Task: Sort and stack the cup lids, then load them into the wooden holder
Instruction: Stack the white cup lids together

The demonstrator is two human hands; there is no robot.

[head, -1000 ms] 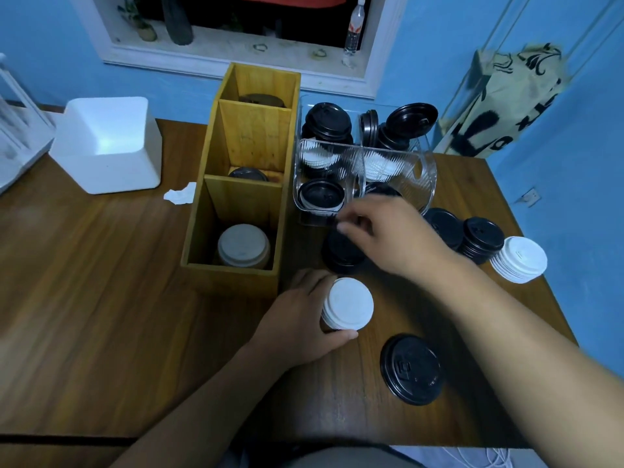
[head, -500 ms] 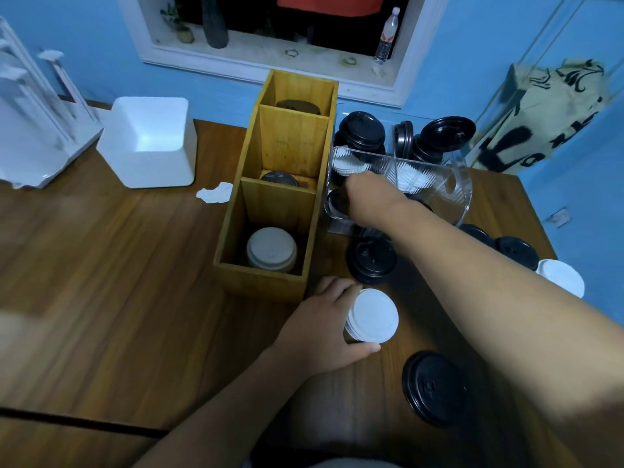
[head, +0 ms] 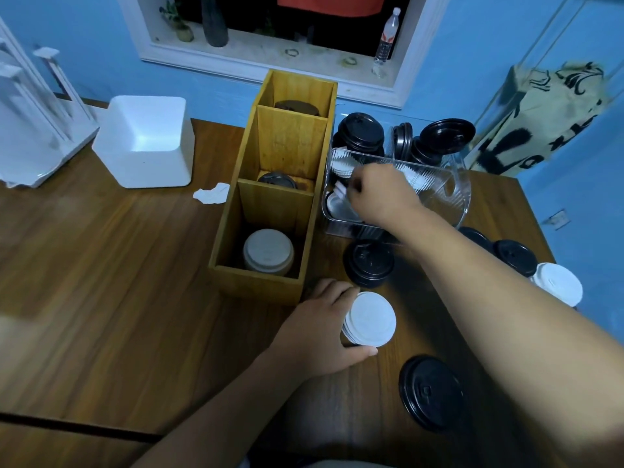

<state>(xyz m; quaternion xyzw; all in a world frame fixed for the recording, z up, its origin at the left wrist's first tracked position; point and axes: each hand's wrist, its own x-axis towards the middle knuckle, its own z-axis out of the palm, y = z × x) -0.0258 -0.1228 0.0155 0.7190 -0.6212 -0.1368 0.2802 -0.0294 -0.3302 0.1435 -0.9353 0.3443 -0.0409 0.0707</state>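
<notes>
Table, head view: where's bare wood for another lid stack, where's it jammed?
Free: the wide wood left of the wooden holder, in front of the white box and paper scrap. Crowded: right of the holder, with the clear bin, black lid stacks, the white stack the left hand grips, and the right hand stretched across, pinching a white lid.

blue wall beyond right hand | white-framed window in it | wood table under left hand | dim light
</notes>
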